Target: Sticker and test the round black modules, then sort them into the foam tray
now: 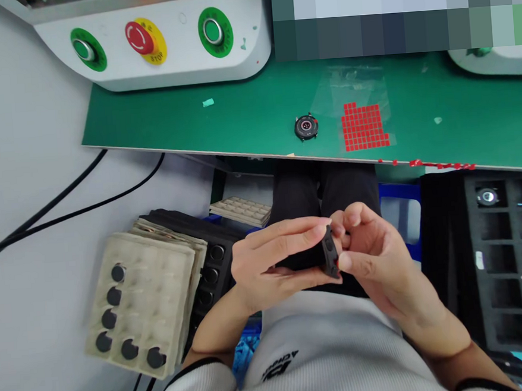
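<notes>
My left hand (274,260) and my right hand (372,253) meet over my lap, below the table edge. Between their fingertips they pinch a small black round watch body (330,253), held edge-on. My left thumb and forefinger grip its left side, and my right thumb and fingers press on its right side. A second black watch body (306,126) lies back-up on the green table mat (237,114). Just right of it lies a sheet of small red square stickers (364,127) on a clear plastic bag.
A beige pulp tray (138,299) holding several black discs tops a stack at lower left. A black foam tray (511,261) with one watch body stands at right. A white machine (156,39) has two green buttons and a red stop button. Black cables (65,209) cross the floor.
</notes>
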`<state>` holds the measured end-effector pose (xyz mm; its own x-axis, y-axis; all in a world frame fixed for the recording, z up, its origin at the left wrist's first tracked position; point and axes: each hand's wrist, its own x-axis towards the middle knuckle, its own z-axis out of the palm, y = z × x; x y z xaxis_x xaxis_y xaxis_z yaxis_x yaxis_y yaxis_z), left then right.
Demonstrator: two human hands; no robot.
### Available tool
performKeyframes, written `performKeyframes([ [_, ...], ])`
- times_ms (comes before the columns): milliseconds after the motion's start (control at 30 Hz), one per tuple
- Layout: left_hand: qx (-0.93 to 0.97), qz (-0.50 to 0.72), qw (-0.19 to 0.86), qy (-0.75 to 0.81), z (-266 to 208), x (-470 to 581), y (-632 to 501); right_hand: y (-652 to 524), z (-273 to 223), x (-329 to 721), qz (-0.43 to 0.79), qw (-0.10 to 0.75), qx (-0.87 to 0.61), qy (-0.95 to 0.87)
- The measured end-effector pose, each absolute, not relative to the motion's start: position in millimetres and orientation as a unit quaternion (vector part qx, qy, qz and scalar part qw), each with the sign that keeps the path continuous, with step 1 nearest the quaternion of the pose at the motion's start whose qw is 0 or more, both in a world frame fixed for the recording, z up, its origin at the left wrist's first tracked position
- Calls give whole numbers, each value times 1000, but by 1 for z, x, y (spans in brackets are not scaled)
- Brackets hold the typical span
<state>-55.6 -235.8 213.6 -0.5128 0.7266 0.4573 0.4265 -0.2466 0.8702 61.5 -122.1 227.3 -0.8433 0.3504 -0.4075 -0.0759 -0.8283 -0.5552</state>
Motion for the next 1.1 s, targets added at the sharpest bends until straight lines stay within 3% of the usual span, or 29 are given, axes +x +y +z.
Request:
performKeyframes([
  [100,411,692,224,549,211,-53,-235,-121,227,60,929,108,-244,-258],
  [267,149,790,436,405,216,-42,-231,-115,229,63,879,217,-288,-312],
  [400,60,789,519,322,220,-37,-227,-117,228,66,844,257,-295,-367],
  [800,193,795,343,461,205,-24,-221,-135,218,64,780,325,-239,-479],
  [1000,245,756,348,497,205,-21,-226,-139,226,55,822,215,-235,-473],
  [1100,318,711,264,569,205,-22,-229,-142,231,53,844,165,-241,-450],
])
